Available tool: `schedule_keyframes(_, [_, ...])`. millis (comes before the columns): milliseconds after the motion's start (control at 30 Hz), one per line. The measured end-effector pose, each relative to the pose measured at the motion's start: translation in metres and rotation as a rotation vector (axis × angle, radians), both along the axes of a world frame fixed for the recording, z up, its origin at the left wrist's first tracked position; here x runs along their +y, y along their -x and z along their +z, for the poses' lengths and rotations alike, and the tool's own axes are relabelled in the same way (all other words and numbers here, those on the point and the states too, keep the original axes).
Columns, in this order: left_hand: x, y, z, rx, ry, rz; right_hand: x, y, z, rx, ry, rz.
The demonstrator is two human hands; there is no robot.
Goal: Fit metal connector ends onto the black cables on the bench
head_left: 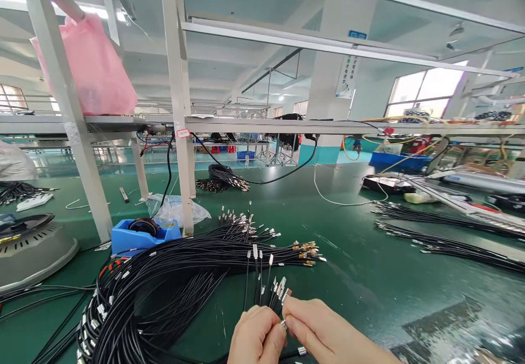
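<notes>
Black cables [274, 299] with silver ends rise in a short bunch from a person's left hand [255, 335], above a green counter [348, 298]. The left fingers are curled closed around the bunch; the right hand meets them from the other side, its thumb and forefinger pinched together on a small metal end [284, 324] between the two hands. How firmly the right hand [322, 328] grips is hard to tell, since the fingertips cover most of the piece. A few cables stand upright just beyond the left fingers; whether they are gripped too is unclear. To the left of the fingers lies a big looped heap [172, 246], its gold tips [307, 252] reaching just beyond the bunch. Farther left sits a blue tape dispenser [127, 239]; well to the right lie straight bundles [451, 247]. The likeliest trouble is a slip: the end is tiny, so a loose pinch could lose it among similar ones. Slack left fingers could let the bunch fan into the heap, and a hard twist might bend the end.
</notes>
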State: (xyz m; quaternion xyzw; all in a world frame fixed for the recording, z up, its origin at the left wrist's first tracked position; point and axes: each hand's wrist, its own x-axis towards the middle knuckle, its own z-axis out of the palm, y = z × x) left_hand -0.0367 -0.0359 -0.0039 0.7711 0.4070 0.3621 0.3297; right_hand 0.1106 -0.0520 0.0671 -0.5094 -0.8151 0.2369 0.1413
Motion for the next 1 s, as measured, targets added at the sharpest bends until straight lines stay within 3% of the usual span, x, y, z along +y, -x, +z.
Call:
schedule_keyframes(267, [-0.004,-0.007,-0.005,0.028,-0.139,0.104,0.001,-0.001,-0.001,-0.018,-0.031,0.058])
schedule_keyframes(400, [-0.001,0.000,0.009,-0.021,-0.058,-0.005,0.002,0.002,0.005,0.045,-0.016,0.030])
schedule_keyframes(500, [-0.002,0.019,0.025,-0.212,0.080,0.038,0.006,-0.005,0.007,0.129,0.034,0.021])
schedule_keyframes(633, [-0.005,0.055,0.035,-0.569,0.278,0.237,0.010,-0.035,-0.015,-0.069,0.031,-0.105])
schedule_keyframes(767, [-0.007,0.078,0.034,-0.826,0.394,0.315,0.007,-0.056,-0.048,-0.191,0.045,-0.141])
schedule_keyframes(867, [-0.007,0.073,0.036,-0.722,0.320,0.303,0.002,-0.054,-0.053,-0.244,0.019,-0.157])
schedule_keyframes(1000, [-0.002,0.039,0.035,-0.288,0.117,0.230,-0.010,-0.032,-0.045,-0.111,0.006,-0.111])
